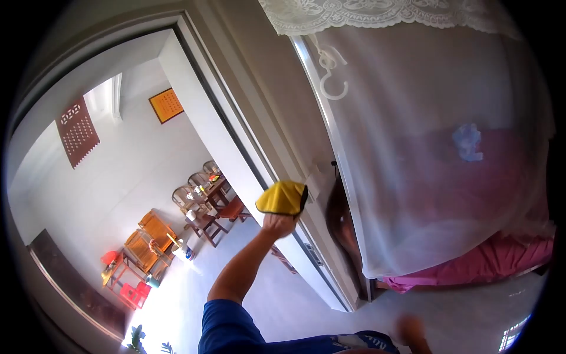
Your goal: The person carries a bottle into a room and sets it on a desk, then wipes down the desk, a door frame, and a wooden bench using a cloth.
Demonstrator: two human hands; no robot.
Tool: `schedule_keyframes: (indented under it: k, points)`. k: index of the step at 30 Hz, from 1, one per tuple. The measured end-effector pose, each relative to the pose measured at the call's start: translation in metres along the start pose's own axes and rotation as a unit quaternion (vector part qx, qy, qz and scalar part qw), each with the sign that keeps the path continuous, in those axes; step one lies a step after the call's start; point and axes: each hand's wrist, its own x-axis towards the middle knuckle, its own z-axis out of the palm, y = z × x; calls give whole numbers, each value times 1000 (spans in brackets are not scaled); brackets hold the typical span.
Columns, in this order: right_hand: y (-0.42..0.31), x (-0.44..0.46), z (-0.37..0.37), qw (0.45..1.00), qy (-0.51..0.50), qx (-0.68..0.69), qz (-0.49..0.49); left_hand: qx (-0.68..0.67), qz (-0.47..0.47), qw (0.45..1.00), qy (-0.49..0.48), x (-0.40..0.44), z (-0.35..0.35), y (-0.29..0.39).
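Observation:
My left hand [280, 225] is raised in front of me and closed on a yellow cloth [284, 198] with dark edging. The cloth lies against the white door frame [253, 171], covering most of my fingers. Low in the view is my right hand [410, 326], smeared by motion, close to my body in the blue shirt. Its fingers cannot be made out, and nothing recognisable shows in it.
Right of the frame hangs a sheer white bed net [413, 194] with a plastic hook [331, 74], over pink bedding [471, 262]. Through the doorway stand wooden chairs [147, 242], a dark table [219, 192], red stools [135, 294] and a white bucket [183, 252].

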Motion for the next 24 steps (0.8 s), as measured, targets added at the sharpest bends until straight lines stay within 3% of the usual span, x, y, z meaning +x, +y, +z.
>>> schedule_keyframes:
  k: [2, 5, 6, 7, 8, 9, 12, 13, 14, 16, 17, 18, 20, 21, 23, 24]
  points:
    - [4, -6, 2, 999, -36, -5, 5, 6, -22, 999, -43, -5, -10, 18]
    - [-1, -15, -17, 988, -121, 83, 46, 123, 49, 990, 54, 22, -39, -2]
    - [-3, -14, -14, 985, -127, 107, 45, 129, 94, 972, 172, 23, 3, -56]
    - [-4, -16, -18, 981, -133, 131, 45, 304, 168, 907, 239, 42, -7, -74]
    - [-5, -19, -28, 980, -145, 129, 50, 465, 211, 792, 335, 60, -18, -91]
    - [-9, -6, -49, 979, -155, 125, 52, 468, 176, 808, 313, 79, -37, -102]
    - [-14, 12, -69, 979, -156, 116, 54, 269, 17, 905, 328, 116, -54, -149]
    - [-16, 14, -68, 979, -155, 115, 60, 209, 2, 911, 356, 123, -62, -140]
    - [-19, 21, -78, 965, -216, 122, 79, 93, 41, 896, 432, 129, -75, -116]
    - [-27, 13, -63, 955, -216, 157, 131, -6, -121, 907, 404, 115, -60, -80]
    - [-31, 12, -68, 948, -212, 183, 150, 30, -129, 909, 395, 100, -38, -75]
    - [-38, 27, -113, 930, -271, 177, 172, 5, -120, 921, 371, 79, -25, -55]
    - [-42, 20, -101, 906, -285, 206, 236, -10, -173, 946, 275, 31, 39, -52]
    - [-44, 19, -126, 899, -294, 214, 245, 128, -94, 944, 290, 0, 80, -86]
    - [-44, 21, -146, 890, -303, 219, 260, 145, -39, 940, 306, 7, 90, -86]
    - [-46, 20, -151, 889, -288, 227, 274, 28, -57, 954, 294, 16, 47, -63]
